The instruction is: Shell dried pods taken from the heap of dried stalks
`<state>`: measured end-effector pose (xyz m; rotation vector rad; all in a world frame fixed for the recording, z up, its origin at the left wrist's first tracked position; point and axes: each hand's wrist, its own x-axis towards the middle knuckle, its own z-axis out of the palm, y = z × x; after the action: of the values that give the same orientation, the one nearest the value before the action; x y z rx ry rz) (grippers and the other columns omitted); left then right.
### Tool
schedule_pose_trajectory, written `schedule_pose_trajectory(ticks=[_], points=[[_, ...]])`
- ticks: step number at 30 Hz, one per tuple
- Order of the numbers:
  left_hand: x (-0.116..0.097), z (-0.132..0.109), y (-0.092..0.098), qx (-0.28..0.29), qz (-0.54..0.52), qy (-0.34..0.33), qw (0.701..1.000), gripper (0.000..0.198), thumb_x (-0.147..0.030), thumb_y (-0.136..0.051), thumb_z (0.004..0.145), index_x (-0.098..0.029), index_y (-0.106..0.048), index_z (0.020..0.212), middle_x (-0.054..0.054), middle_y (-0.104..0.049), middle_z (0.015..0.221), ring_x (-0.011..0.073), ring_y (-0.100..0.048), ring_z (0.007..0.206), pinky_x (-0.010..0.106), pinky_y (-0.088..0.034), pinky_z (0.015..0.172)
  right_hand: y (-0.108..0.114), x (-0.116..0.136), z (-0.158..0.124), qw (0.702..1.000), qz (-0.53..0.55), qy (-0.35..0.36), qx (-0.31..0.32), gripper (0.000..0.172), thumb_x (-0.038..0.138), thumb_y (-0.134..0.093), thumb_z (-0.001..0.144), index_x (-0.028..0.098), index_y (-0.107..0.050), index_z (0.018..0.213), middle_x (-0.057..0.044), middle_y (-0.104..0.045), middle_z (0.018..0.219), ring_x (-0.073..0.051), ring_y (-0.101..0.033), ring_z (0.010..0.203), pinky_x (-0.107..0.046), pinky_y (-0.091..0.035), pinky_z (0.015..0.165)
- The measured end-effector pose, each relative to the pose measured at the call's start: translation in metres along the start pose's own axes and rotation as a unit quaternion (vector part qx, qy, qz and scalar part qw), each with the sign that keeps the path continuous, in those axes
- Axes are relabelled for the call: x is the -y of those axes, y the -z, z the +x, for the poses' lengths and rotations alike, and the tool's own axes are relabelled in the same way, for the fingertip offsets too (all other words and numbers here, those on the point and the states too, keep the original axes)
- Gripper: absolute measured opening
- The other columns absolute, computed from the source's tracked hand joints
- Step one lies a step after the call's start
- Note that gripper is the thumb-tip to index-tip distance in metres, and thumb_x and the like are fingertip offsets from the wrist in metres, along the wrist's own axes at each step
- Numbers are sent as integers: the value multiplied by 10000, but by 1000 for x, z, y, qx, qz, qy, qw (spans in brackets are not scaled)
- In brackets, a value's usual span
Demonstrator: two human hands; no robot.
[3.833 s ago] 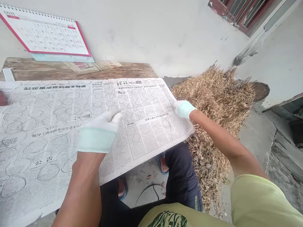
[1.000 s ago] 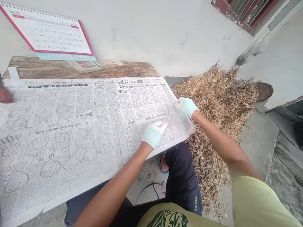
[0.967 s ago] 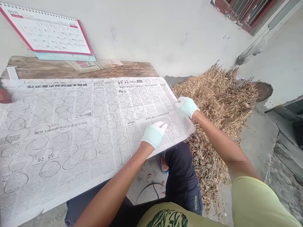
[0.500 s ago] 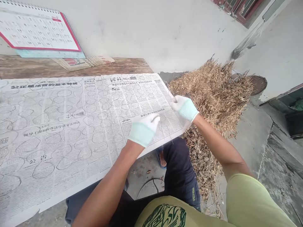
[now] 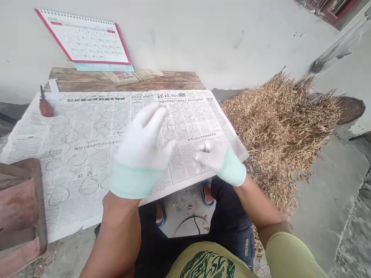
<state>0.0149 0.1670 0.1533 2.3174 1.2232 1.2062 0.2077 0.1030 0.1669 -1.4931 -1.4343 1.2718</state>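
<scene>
Printed newspaper sheets with pencilled curved outlines cover most of a wooden table. Above the middle of the paper is my left hand, in a white glove with a mint cuff; its fingers are spread and hold nothing. My right hand, gloved the same way, is over the right part of the paper with its fingers curled in; whatever it may hold is too small to make out. A red-handled screwdriver lies at the paper's upper left corner.
A desk calendar stands at the back against the wall, beside a folded printed paper. At the lower left is a reddish wooden stool or box. Dry stalks are heaped on the floor at the right, near a round lid.
The view has swung left, bringing the screwdriver and reddish wooden object into sight. My left hand has risen off the paper and spread its fingers. My right hand has left the paper's right edge.
</scene>
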Motion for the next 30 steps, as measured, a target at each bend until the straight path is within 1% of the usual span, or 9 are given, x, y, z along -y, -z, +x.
schedule_pose_trajectory(ticks=[4,11,14,16,18,20,22,25,30], points=[[3,5,-13,120,-9,-89,989,391,-110,-649,767,-258,-715,1123,113,-594,1522,410,-625,1280,548,-506,1053,-24,9,4,996,79,-2,45,249,116,-540,819,200,-624,600,26,-662,556,-112,-618,551,-238,-519,622],[21,4,-23,194,73,-130,970,195,-223,-578,917,-229,-735,1032,119,-758,1158,313,-667,909,460,-507,856,-27,9,11,992,107,38,47,269,157,-526,843,216,-600,591,18,-644,535,-130,-610,546,-265,-523,625],[25,-3,-22,126,-10,-52,991,298,-235,-556,933,-278,-774,1133,80,-787,1197,312,-700,1016,450,-512,950,-27,5,12,995,71,53,36,320,287,-531,946,213,-629,651,10,-668,579,-136,-635,567,-284,-541,663],[24,-7,-17,33,-73,52,995,275,-302,-558,971,-309,-805,1092,44,-801,1213,302,-707,1119,437,-507,1030,-26,-1,13,998,32,53,-34,311,360,-551,974,213,-654,719,-1,-709,654,-148,-675,622,-300,-558,706],[22,-9,-10,-50,-138,173,974,243,-404,-606,983,-301,-823,941,22,-827,1117,286,-721,1140,425,-504,1080,-25,-11,17,988,-16,58,-139,264,395,-587,973,216,-682,804,-21,-748,755,-175,-719,722,-324,-574,763],[22,-9,-5,-85,-208,247,943,261,-441,-661,960,-272,-806,824,25,-833,949,277,-740,1106,426,-515,1091,-24,-20,22,969,-59,92,-223,227,416,-609,976,219,-718,950,-56,-786,929,-215,-752,894,-360,-586,857],[25,-6,-4,-76,-277,270,919,271,-432,-689,942,-247,-788,770,37,-809,809,270,-754,1058,426,-531,1078,-24,-25,25,954,-84,143,-251,264,424,-613,984,225,-720,1122,-88,-784,1125,-245,-742,1073,-393,-578,963],[30,-2,-7,-28,-333,279,900,300,-412,-700,929,-225,-762,702,61,-776,710,263,-765,984,415,-556,1029,-25,-25,27,963,-89,168,-192,332,424,-627,981,242,-705,1248,-89,-770,1220,-249,-721,1167,-411,-563,1035],[30,2,-12,40,-331,312,890,290,-443,-721,902,-225,-779,719,43,-674,523,258,-747,765,390,-602,834,-26,-27,34,985,-60,89,-137,224,399,-651,963,267,-782,1090,-52,-794,1148,-232,-739,1077,-422,-568,1003]])
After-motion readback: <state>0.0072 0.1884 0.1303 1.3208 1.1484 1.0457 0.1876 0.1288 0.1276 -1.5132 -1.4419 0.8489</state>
